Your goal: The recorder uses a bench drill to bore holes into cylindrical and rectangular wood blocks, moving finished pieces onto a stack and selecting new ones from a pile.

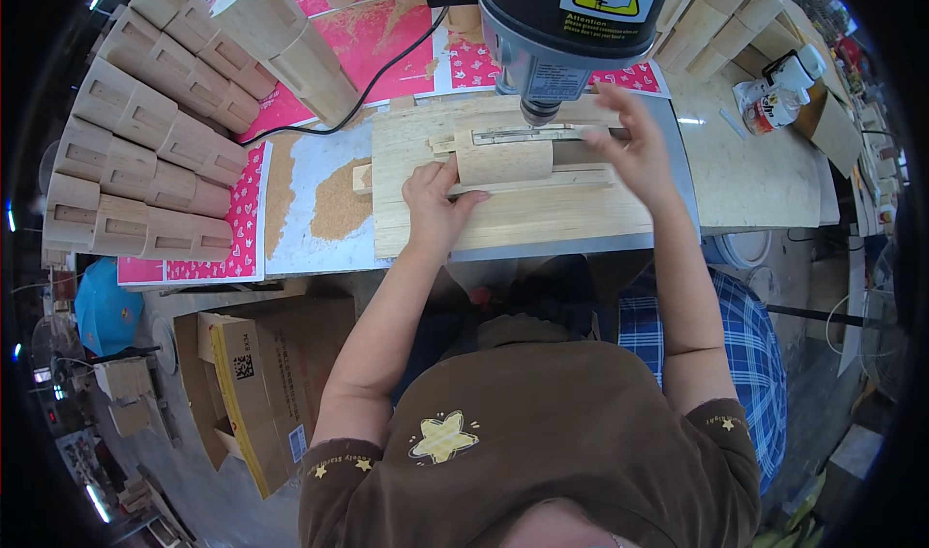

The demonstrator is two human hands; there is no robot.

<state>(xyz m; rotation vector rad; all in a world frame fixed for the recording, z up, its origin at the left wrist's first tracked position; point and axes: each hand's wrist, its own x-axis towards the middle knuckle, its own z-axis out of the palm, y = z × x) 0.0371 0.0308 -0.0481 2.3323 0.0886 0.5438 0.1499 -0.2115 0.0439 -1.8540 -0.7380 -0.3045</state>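
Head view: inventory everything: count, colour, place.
Drill: one, black-grey, top middle
Wooden block: one, pale, on board
Board: one, pale, under drill
Other blocks: many, pale, table's left, back
Sheets: several, pink, under blocks
Cable: one, black, left of drill
Sawdust: patches, brown, left of board
Bottles: at least two, mostly white, table's right
Box: one large, brown, floor left
Plaid cloth: one, blue, lower right
Shirt: one, brown, bottom middle
Left hand: one, block's left end
Right hand: one, block's right, blurred

Pale tan block point(505, 165), brown shirt point(571, 412), blue plaid cloth point(753, 354), pink patterned sheet point(250, 192)
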